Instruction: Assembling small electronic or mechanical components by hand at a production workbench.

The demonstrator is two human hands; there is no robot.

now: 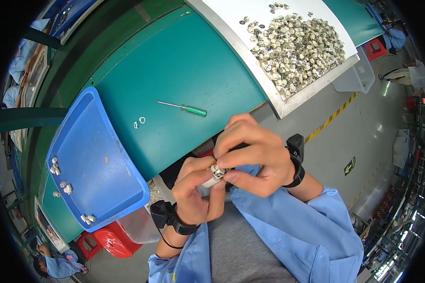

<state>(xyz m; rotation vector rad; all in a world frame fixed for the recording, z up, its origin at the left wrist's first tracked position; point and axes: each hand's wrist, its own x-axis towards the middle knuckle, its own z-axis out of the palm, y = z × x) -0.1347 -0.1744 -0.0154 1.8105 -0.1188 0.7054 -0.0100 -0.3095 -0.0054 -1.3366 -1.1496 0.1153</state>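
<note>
Just in front of my body, my left hand (197, 189) grips a small white cylindrical part (212, 181) that looks like a lamp socket, with shiny metal in its top end. The fingertips of my right hand (259, 158) are pinched at that metal end; whether they hold a separate piece is hidden. Beyond the hands, a screwdriver (192, 110) with a clear green handle lies on the green table (174, 61). Two white rings (139, 122) rest to its left.
To the left is a blue tray (99, 174) with several small white parts (67, 188) along its far side. A heap of small white-and-metal parts (297, 52) covers a white metal-edged board at the upper right. Red stools (115, 239) and a clear bin (356, 78) stand below table level.
</note>
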